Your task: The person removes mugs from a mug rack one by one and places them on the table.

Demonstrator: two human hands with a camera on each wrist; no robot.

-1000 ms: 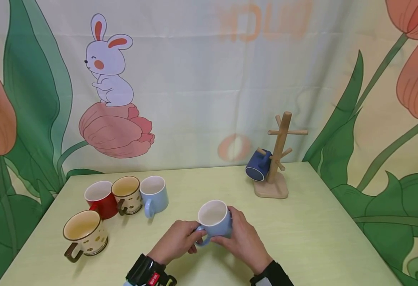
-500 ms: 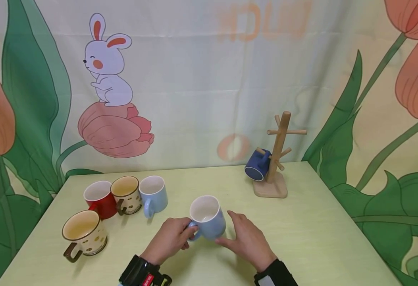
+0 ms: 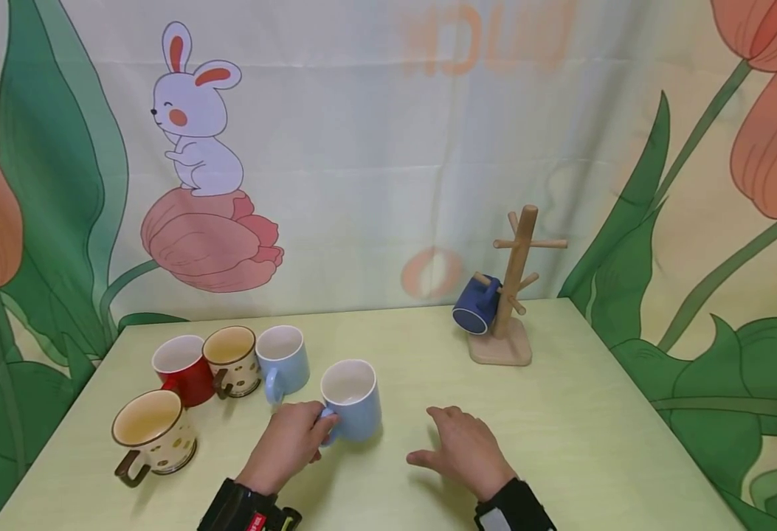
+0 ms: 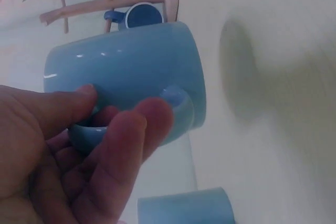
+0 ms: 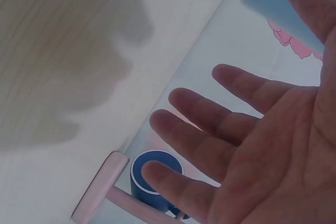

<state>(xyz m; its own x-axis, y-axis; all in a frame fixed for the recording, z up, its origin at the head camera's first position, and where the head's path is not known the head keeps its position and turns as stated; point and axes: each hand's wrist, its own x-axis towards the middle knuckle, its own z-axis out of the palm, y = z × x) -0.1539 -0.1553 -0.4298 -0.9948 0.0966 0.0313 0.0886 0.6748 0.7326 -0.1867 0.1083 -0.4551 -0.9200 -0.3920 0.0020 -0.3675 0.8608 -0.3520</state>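
My left hand [image 3: 288, 446] pinches the handle of a light blue mug [image 3: 355, 409], white inside, its mouth facing up. In the left wrist view, the thumb and fingers close around the handle of this mug [image 4: 131, 61], and its shadow falls on the table apart from it. To the right of the mug, my right hand [image 3: 464, 451] hovers over the table with fingers spread and nothing in it. The right wrist view shows its bare palm [image 5: 278, 156], with part of the light blue mug [image 5: 283, 9] beyond the thumb.
A wooden mug tree [image 3: 517, 273] stands at the back right, a dark blue mug [image 3: 477, 306] hanging from a low peg. At left are a second light blue mug [image 3: 290, 369], a red mug [image 3: 195, 383] and two cream patterned mugs [image 3: 169, 450]. A printed curtain [image 3: 355, 147] hangs behind.
My right hand has let go of the light blue mug and drawn a little to the right. The left hand has carried the mug leftward by its handle.
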